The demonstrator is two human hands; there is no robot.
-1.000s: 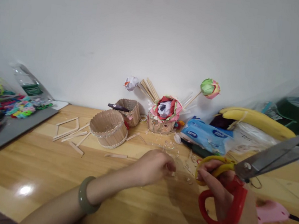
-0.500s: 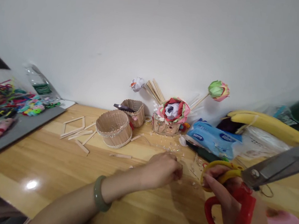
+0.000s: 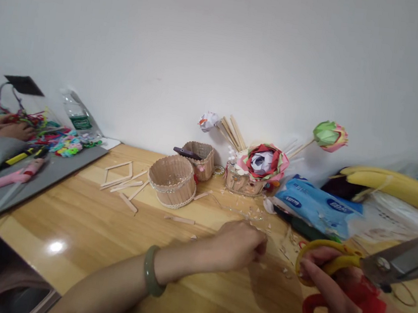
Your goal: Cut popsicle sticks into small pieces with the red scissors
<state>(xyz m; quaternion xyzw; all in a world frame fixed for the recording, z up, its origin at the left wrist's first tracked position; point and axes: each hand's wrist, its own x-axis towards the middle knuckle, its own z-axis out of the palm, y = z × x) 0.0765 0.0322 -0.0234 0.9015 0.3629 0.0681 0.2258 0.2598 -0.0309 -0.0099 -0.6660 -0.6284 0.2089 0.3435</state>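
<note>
1. Nearest, at the lower right, the right hand [image 3: 345, 303] grips a pair of scissors [image 3: 382, 266] by its yellow and red handles, the blades pointing off to the right edge of the view.
2. The left forearm, wearing a green bangle [image 3: 153, 271], reaches in from below. The left hand [image 3: 241, 247] is low over the wooden table [image 3: 87, 243] with its fingers curled; whether it pinches anything, I cannot tell.
3. Small wood scraps [image 3: 286, 272] are scattered between and beyond the two hands.
4. Left of the left hand lies one flat craft stick [image 3: 179, 219]; farther left, more craft sticks [image 3: 116, 181] lie loosely grouped.
5. Beyond them stands a round wooden basket [image 3: 171, 192], with a second basket [image 3: 206, 166] just behind it and a dark phone [image 3: 186, 152] across the latter's rim.
6. To their right, a small decorated basket [image 3: 244, 182] carries a large red-and-white paper flower [image 3: 263, 162]; a blue tissue pack [image 3: 313, 202] and bananas [image 3: 399, 186] lie farther right.
7. At the far left, a co-worker's hands [image 3: 16, 130] are among colourful pipe cleaners [image 3: 69, 143], near a plastic bottle [image 3: 79, 115] by the wall [image 3: 223, 41].
</note>
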